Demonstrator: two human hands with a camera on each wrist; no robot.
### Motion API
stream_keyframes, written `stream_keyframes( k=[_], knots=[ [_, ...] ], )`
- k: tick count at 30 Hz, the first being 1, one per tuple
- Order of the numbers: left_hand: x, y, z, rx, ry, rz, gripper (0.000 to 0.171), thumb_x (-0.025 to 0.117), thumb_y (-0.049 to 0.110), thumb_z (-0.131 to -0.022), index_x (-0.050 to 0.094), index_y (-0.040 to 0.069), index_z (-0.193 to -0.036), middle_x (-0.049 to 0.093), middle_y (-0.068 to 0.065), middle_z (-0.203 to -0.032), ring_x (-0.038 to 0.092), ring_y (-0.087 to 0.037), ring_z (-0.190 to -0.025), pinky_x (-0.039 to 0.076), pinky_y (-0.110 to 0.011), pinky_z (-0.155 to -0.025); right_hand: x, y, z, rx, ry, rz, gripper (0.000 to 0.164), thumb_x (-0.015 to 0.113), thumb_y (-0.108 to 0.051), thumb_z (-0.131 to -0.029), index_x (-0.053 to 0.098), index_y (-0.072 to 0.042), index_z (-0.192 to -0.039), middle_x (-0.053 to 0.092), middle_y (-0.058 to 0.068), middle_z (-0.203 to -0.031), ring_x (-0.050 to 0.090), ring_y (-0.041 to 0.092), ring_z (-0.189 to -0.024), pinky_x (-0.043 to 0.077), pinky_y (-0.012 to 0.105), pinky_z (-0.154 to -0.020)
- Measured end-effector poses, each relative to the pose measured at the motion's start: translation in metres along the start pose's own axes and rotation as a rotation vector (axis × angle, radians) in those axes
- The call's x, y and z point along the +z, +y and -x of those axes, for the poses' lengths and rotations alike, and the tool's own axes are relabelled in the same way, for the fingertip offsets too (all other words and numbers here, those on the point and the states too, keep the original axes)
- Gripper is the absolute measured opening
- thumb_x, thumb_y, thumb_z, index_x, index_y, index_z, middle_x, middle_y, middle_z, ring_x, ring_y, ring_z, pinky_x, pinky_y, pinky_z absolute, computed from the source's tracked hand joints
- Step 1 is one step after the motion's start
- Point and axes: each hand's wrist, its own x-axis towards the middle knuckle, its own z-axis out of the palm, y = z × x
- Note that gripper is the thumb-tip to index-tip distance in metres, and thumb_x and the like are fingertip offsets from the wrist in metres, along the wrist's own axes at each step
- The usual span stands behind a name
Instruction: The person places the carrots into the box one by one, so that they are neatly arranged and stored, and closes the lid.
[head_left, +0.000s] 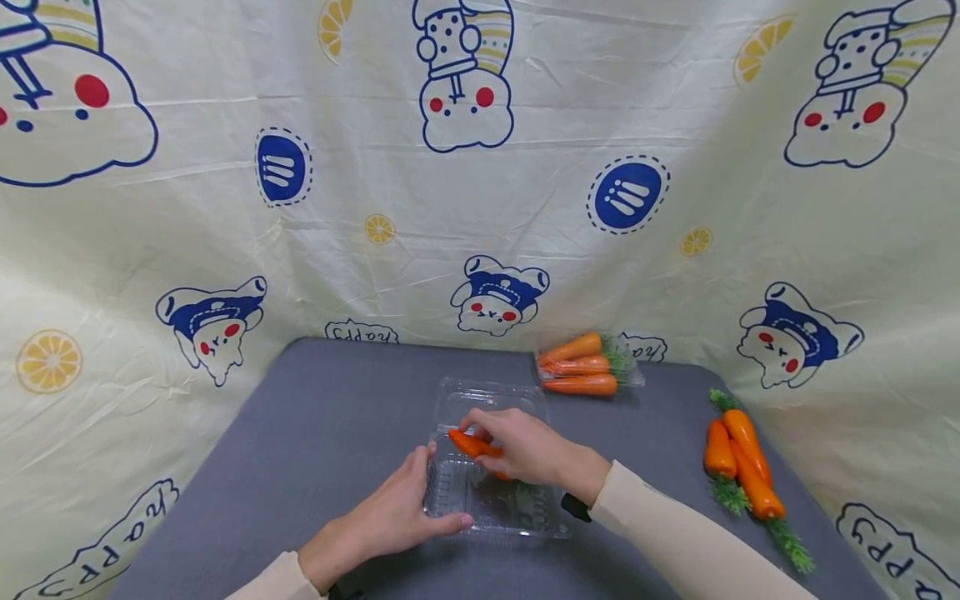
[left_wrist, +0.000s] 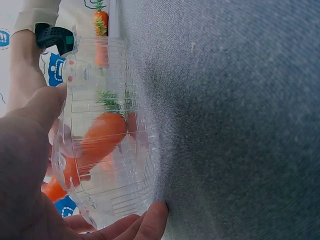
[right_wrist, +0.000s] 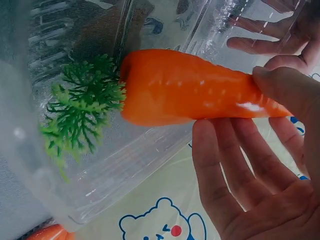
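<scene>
An orange carrot (head_left: 471,444) with a feathery green top (right_wrist: 85,105) is pinched in my right hand (head_left: 525,450), the thumb on one side and the fingers on the other. It slants over the open clear plastic container (head_left: 517,507), its leafy end inside the tray and its tip over the left rim. My left hand (head_left: 401,512) holds the container by its left side, thumb at the front rim and fingers along the wall. Through the clear wall in the left wrist view the carrot's thick end (left_wrist: 107,132) shows.
The container's lid (head_left: 487,396) is folded back behind it. At the table's back edge lies a clear container (head_left: 637,375) with several carrots (head_left: 581,385). Three loose carrots (head_left: 750,475) lie together at the right edge of the grey table (head_left: 337,417). A printed curtain (head_left: 555,192) hangs behind.
</scene>
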Motion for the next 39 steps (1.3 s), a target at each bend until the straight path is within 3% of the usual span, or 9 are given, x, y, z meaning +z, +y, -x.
stream_keyframes(
  k=[6, 10, 21, 31, 39],
  knots=[
    [0.001, 0.001, -0.002, -0.029, -0.008, 0.001, 0.135, 0.092, 0.072, -0.091, 0.022, 0.002, -0.182, 0.035, -0.020, -0.191, 0.050, -0.046, -0.167, 0.046, -0.075, -0.132, 0.005, 0.000, -0.004, 0.057, -0.035, 0.074, 0.046, 0.094, -0.012, -0.100, 0.074, -0.022, -0.141, 0.087, 0.004, -0.131, 0.079, 0.015, -0.106, 0.073, 0.035, -0.099],
    [0.003, -0.004, -0.003, -0.011, 0.005, -0.016, 0.136, 0.089, 0.077, -0.091, 0.022, 0.000, -0.182, 0.034, -0.025, -0.190, 0.049, -0.049, -0.167, 0.045, -0.075, -0.133, 0.007, 0.000, -0.005, 0.069, -0.053, 0.121, 0.043, 0.095, -0.010, -0.099, 0.080, -0.019, -0.137, 0.087, 0.003, -0.132, 0.081, 0.017, -0.111, 0.072, 0.040, -0.103],
    [0.001, 0.003, 0.001, -0.002, 0.003, 0.000, 0.129, 0.092, 0.069, -0.093, 0.025, 0.001, -0.180, 0.034, -0.022, -0.190, 0.050, -0.043, -0.167, 0.045, -0.071, -0.135, 0.003, 0.001, 0.001, 0.097, -0.058, 0.116, 0.042, 0.094, -0.008, -0.099, 0.084, -0.016, -0.138, 0.087, 0.004, -0.135, 0.084, 0.021, -0.116, 0.073, 0.039, -0.100],
    [0.002, 0.002, 0.000, -0.004, 0.004, -0.001, 0.129, 0.092, 0.068, -0.094, 0.024, 0.001, -0.181, 0.033, -0.023, -0.190, 0.048, -0.043, -0.169, 0.044, -0.071, -0.135, -0.006, 0.007, 0.013, 0.067, -0.005, 0.113, 0.033, 0.093, -0.008, -0.100, 0.085, -0.015, -0.132, 0.087, 0.003, -0.129, 0.083, 0.020, -0.114, 0.072, 0.042, -0.101],
    [0.002, 0.001, -0.002, -0.026, -0.011, 0.000, 0.130, 0.092, 0.071, -0.093, 0.024, 0.002, -0.181, 0.033, -0.022, -0.191, 0.047, -0.043, -0.170, 0.043, -0.073, -0.135, -0.014, 0.014, 0.025, 0.098, 0.050, 0.095, 0.032, 0.093, -0.008, -0.099, 0.084, -0.016, -0.129, 0.087, 0.002, -0.127, 0.081, 0.020, -0.112, 0.072, 0.042, -0.102]
  ],
)
